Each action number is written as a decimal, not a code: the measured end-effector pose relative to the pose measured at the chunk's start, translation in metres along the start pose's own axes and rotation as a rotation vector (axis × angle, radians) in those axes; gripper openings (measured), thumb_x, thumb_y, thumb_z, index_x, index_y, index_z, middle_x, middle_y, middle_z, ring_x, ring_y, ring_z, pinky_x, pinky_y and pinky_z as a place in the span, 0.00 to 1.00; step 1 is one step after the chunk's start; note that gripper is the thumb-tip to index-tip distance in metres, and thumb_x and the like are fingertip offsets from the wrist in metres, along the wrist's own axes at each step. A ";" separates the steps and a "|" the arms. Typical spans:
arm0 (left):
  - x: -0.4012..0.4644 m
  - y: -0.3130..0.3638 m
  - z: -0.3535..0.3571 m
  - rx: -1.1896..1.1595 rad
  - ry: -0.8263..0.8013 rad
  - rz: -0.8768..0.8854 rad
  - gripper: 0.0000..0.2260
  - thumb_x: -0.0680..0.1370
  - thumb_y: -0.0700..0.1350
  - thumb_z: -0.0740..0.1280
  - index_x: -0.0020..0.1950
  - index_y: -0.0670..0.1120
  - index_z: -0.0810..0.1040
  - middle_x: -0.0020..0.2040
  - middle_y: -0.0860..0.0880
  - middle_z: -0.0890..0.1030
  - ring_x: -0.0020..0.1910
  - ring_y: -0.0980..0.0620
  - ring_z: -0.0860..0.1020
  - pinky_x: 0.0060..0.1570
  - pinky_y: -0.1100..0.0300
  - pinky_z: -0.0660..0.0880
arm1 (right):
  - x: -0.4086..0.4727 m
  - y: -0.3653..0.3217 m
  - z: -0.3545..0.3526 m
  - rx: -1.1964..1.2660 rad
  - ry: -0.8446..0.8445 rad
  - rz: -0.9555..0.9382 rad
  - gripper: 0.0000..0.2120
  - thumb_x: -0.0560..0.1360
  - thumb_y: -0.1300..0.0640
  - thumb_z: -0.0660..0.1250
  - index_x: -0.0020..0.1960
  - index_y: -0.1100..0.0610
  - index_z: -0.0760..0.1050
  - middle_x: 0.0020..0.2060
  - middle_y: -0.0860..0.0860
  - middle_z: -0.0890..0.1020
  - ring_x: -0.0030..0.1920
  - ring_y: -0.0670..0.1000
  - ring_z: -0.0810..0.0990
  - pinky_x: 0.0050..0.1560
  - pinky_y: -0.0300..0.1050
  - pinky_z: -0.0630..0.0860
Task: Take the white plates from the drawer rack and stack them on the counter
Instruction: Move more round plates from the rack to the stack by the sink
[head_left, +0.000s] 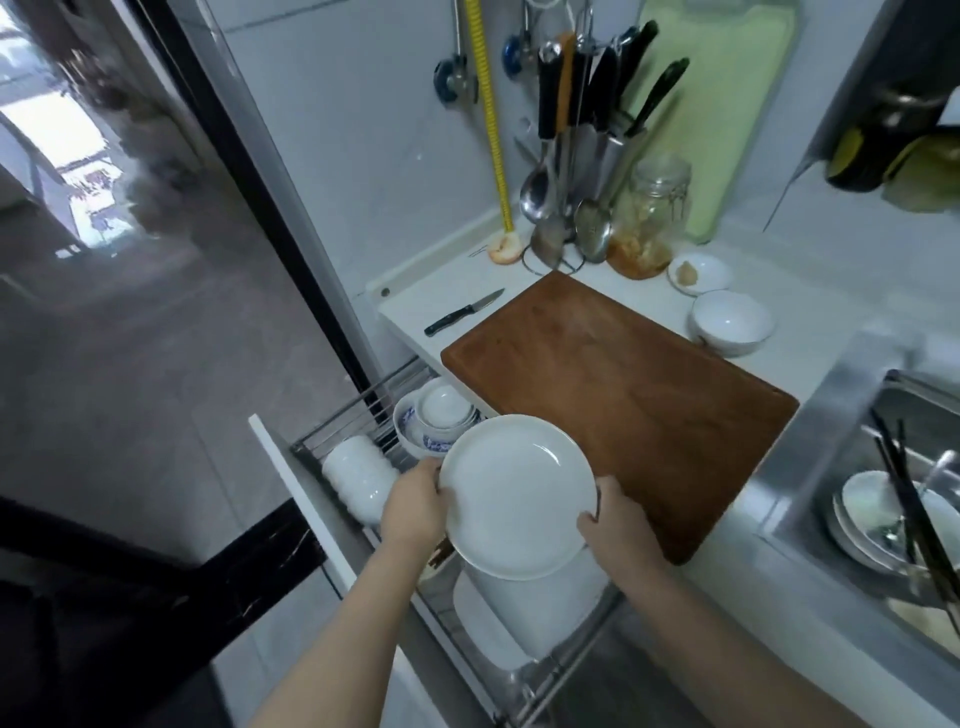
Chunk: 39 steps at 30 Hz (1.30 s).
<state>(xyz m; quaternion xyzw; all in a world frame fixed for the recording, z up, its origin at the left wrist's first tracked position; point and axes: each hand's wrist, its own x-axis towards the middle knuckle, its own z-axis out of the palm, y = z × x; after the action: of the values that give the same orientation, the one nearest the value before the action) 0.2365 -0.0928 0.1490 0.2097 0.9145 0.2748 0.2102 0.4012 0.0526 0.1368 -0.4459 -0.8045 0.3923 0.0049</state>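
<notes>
- Wooden cutting board (618, 400) lay on counter.
- Black-handled knife (464, 312) rested just left of it.
- White bowl (731, 322) sat beyond its right corner.
- Glass jar (649, 218) stood beside utensil holder (582, 156).

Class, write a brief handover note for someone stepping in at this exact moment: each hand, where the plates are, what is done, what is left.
Left hand and right hand grip opposite edges of the round white plate, held above the open wire drawer rack.
More white plates stand in the rack below.
No plate stack shows on the white counter yet; the brown wooden cutting board lies bare.
Left: set this plate down, then stack the rest.
</notes>
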 end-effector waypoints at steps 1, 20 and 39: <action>-0.004 0.011 -0.001 -0.005 0.012 0.013 0.15 0.74 0.37 0.61 0.60 0.47 0.75 0.52 0.45 0.82 0.52 0.43 0.79 0.52 0.50 0.77 | -0.002 0.001 -0.011 0.007 0.021 -0.012 0.09 0.75 0.62 0.61 0.55 0.59 0.68 0.47 0.57 0.80 0.46 0.58 0.80 0.47 0.52 0.79; -0.118 0.213 0.130 0.176 -0.140 0.451 0.13 0.74 0.41 0.62 0.58 0.45 0.75 0.53 0.45 0.81 0.53 0.44 0.79 0.48 0.54 0.75 | -0.111 0.182 -0.209 0.009 0.319 0.172 0.16 0.72 0.61 0.62 0.59 0.59 0.72 0.48 0.57 0.82 0.50 0.58 0.79 0.47 0.46 0.74; -0.265 0.382 0.304 0.195 -0.566 0.934 0.14 0.73 0.41 0.65 0.58 0.46 0.79 0.53 0.46 0.83 0.54 0.45 0.80 0.52 0.55 0.76 | -0.285 0.356 -0.309 0.202 0.726 0.585 0.17 0.74 0.62 0.61 0.62 0.58 0.73 0.48 0.55 0.82 0.48 0.55 0.79 0.50 0.49 0.77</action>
<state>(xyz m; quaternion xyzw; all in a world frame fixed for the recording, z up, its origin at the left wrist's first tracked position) 0.7090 0.1915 0.2152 0.6770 0.6534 0.1855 0.2833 0.9375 0.1456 0.2225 -0.7590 -0.5495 0.2725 0.2184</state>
